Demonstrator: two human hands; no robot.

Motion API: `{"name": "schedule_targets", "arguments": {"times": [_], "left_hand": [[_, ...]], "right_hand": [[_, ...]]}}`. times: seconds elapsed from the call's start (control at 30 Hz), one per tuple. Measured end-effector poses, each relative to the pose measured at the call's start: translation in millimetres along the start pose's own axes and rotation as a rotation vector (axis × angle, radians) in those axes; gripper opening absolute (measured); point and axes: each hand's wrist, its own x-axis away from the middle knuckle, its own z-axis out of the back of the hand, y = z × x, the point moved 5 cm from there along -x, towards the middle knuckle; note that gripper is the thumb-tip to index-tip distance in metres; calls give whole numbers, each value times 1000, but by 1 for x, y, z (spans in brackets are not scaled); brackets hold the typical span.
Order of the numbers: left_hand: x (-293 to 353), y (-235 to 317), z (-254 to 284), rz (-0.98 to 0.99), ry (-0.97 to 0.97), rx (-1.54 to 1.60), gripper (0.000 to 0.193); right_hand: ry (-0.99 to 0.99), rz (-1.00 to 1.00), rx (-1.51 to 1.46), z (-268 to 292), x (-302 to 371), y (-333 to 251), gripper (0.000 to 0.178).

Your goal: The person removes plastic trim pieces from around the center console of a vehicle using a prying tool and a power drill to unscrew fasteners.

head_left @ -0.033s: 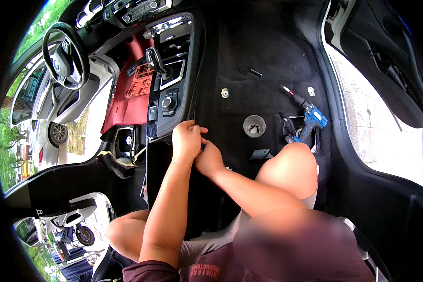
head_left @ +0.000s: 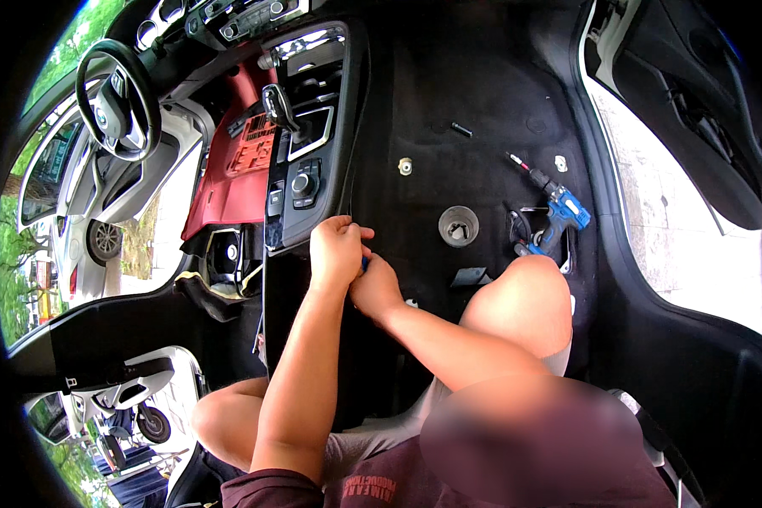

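Note:
My left hand (head_left: 335, 254) is at the rear right corner of the centre console (head_left: 289, 222), its fingers bent toward the right and closed. Whatever they pinch, if anything, is hidden. Just below it, my right hand (head_left: 376, 288) curls its fingers round a small blue object (head_left: 365, 263). Only a bit of that object shows, so its kind cannot be told. The fingertips of both hands almost meet beside the console's side.
On the black carpet lie a blue cordless drill (head_left: 559, 212), a clear cup (head_left: 458, 227) with small parts inside, a small dark cylinder (head_left: 461, 129) and a dark flat piece (head_left: 471, 277). A red tool tray (head_left: 254, 144) rests beyond the gear lever (head_left: 279, 110). My bent knee (head_left: 521, 296) is near the drill.

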Motion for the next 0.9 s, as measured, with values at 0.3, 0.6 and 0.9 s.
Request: {"name": "schedule_targets", "arguments": {"times": [0.3, 0.6, 0.9], "left_hand": [[-5, 2, -7, 81, -124, -19, 62], [-13, -2, -28, 91, -9, 38, 44], [-10, -15, -26, 118, 29, 236, 30]], "right_hand": [[-318, -464, -756, -17, 24, -8, 28], [-164, -157, -746, -27, 16, 15, 30], [-281, -337, -159, 12, 11, 0, 39]]}}
